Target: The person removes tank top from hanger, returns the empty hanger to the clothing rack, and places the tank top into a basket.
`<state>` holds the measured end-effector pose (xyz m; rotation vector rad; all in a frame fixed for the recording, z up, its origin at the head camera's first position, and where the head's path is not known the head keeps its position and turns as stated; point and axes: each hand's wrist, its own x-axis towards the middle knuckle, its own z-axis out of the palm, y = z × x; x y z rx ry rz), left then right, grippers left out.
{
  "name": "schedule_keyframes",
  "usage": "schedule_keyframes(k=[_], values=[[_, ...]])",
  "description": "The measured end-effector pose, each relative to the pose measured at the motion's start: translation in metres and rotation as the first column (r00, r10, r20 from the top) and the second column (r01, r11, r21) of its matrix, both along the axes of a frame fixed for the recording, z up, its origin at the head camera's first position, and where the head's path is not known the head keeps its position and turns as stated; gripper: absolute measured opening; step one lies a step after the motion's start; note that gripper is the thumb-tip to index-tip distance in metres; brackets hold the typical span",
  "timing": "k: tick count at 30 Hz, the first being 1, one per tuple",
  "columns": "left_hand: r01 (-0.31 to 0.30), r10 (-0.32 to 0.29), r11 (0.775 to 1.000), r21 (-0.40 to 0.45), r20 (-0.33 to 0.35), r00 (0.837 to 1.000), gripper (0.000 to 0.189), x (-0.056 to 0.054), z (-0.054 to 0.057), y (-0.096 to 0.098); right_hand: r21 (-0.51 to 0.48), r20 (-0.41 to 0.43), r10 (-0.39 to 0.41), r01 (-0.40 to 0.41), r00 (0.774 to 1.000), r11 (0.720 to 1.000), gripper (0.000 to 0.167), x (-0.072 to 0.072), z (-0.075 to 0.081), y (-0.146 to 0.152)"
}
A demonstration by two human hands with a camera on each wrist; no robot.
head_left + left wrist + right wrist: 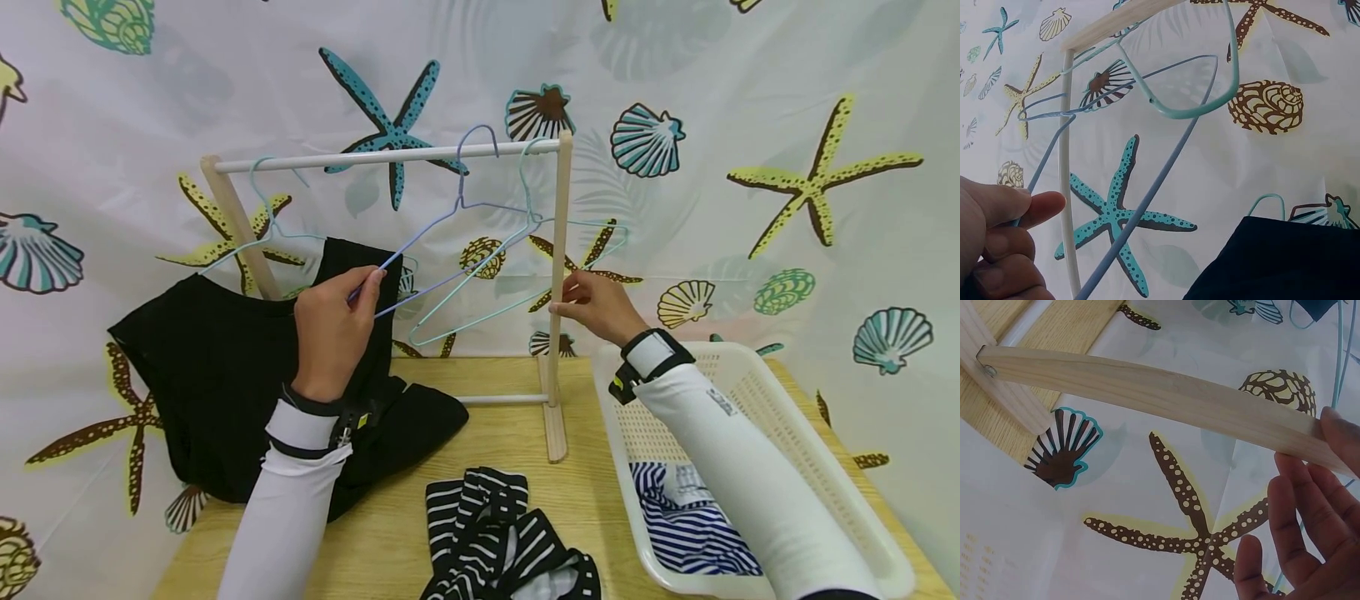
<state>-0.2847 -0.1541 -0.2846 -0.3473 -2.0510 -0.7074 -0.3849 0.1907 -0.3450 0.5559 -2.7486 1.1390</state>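
Note:
My left hand (337, 329) pinches one side of a blue-purple clothes hanger (1138, 206) between thumb and forefinger. The hanger's hook is up at the white top bar (337, 158) of a small garment rack. At the rack's right end, my right hand (600, 304) holds the wooden post (1147, 390), thumb on one side and fingers on the other. A teal hanger (527, 183) without clothing hangs beside that post. On the left a black sleeveless garment (232, 358) hangs from another teal hanger (264, 200), partly hidden behind my left hand.
A black-and-white striped garment (483, 533) lies crumpled on the wooden table (592, 492) in front of the rack. To the right, under my right forearm, a white plastic basket (630, 525) contains blue-striped cloth (690, 525). A patterned curtain (697, 67) hangs behind.

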Motion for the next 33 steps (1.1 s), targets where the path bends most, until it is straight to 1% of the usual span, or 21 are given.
schedule_keyframes(k=[3,8,12,15,20,26,33], values=[[-0.011,0.011,1.000,0.000,-0.004,1.000,0.024,0.001,0.001,-0.001,-0.002,0.002,0.002,-0.002,1.000,1.000,0.033,0.001,0.001,0.000],[-0.023,0.024,0.999,0.023,-0.015,1.000,0.024,0.004,0.004,-0.003,-0.010,0.005,0.015,-0.015,1.000,1.000,0.032,0.003,0.002,-0.001],[-0.024,0.024,1.000,0.003,-0.003,1.000,0.024,0.003,0.004,-0.003,-0.016,-0.004,0.019,-0.019,1.000,1.000,0.032,0.003,0.001,-0.001],[-0.031,0.031,0.999,-0.013,0.009,0.999,0.024,0.002,0.000,-0.004,-0.017,0.003,0.016,-0.016,1.000,1.000,0.033,0.002,-0.001,0.000],[-0.043,0.043,0.999,-0.009,0.049,0.998,0.022,-0.001,-0.012,-0.011,-0.022,0.026,0.017,-0.017,1.000,1.000,0.033,0.002,-0.005,-0.001],[-0.040,0.040,0.999,0.000,0.073,0.997,0.023,-0.005,-0.023,-0.019,-0.022,0.011,0.017,-0.017,1.000,1.000,0.033,0.003,-0.004,0.000],[-0.010,0.009,1.000,0.019,0.076,0.997,0.022,-0.010,-0.030,-0.020,-0.027,-0.004,0.010,-0.010,1.000,1.000,0.033,0.002,-0.002,0.001]])
